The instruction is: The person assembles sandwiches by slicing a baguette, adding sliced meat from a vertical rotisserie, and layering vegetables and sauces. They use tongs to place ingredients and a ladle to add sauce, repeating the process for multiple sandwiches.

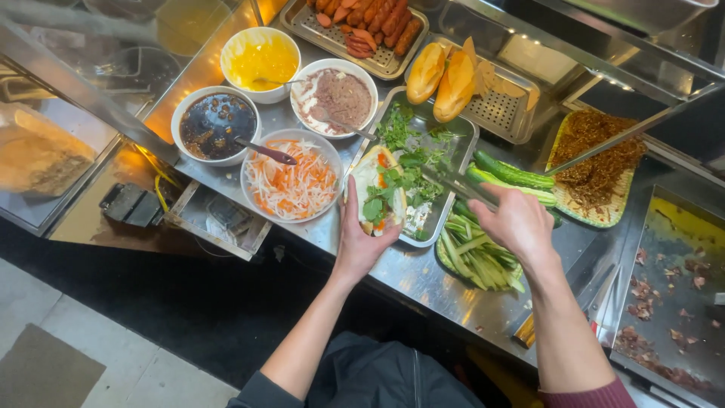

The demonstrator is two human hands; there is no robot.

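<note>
The steel surface (423,279) was crowded: herb tray (445,147) at centre, pickled carrot bowl (293,181) left, cucumber strips (476,253) near right. Over the tray's near edge, the left hand (361,234) gripped a split sandwich (380,189), already stuffed with carrot and green leaves, looking nearly filled. The right hand (517,219) was closed on metal tongs (453,181), tips among the herbs.
</note>
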